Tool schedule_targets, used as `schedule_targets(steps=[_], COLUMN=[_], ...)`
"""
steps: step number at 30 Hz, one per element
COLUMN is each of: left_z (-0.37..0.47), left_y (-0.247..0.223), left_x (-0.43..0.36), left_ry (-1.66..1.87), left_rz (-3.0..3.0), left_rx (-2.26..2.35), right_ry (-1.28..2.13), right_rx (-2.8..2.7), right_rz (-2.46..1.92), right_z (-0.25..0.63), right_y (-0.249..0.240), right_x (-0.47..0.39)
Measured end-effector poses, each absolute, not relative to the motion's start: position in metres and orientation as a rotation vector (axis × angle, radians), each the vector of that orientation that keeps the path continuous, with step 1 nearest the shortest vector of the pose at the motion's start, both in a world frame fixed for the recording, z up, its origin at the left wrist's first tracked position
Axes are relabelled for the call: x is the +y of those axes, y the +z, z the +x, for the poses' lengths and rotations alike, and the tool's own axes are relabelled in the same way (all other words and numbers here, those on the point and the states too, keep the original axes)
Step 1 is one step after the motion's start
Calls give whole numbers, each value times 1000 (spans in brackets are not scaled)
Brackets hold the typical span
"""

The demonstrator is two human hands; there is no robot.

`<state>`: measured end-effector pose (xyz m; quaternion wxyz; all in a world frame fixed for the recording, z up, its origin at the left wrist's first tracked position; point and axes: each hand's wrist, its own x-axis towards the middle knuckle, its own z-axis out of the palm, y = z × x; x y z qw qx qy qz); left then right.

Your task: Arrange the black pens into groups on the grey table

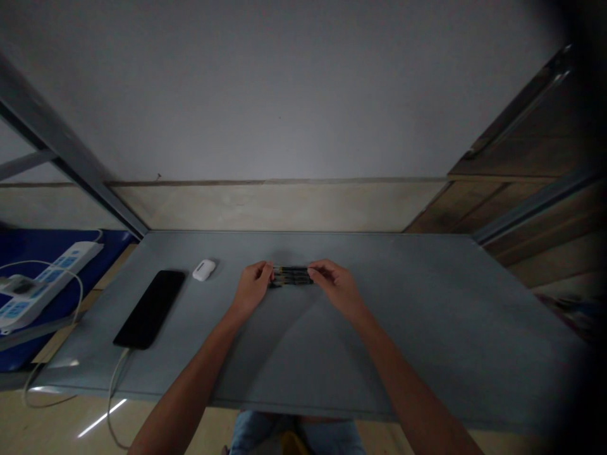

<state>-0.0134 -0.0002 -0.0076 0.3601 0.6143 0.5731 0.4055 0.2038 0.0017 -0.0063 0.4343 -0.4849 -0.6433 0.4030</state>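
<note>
Several slim dark pens (pixel 291 277) lie side by side in a row, crosswise in front of me on the grey table. Small yellowish marks show on them; finer detail is too dim to make out. My left hand (pixel 255 282) pinches the left end of the farthest pen, with its fingertips beside the ends of the others. At the opposite end, the thumb and fingers of my right hand (pixel 336 284) close on the same pen. Fingertips partly hide both ends of the row.
On the grey table (pixel 417 316), a black phone (pixel 150 309) with a charging cable lies at left, near a white earbud case (pixel 203 270). A white power strip (pixel 52 284) rests on a blue surface further left. Metal posts (pixel 114 202) and a wall border the table.
</note>
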Motion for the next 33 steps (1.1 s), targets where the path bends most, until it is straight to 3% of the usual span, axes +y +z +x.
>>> schedule_targets(steps=[33], left_z=[-11], left_y=[-5], left_x=[-3], left_ry=[1033], left_rz=[1569], left_rx=[1484], right_ry=[1012], right_rx=[-1646], right_rz=[-1283], right_z=[203], right_y=[-1], right_x=[-1])
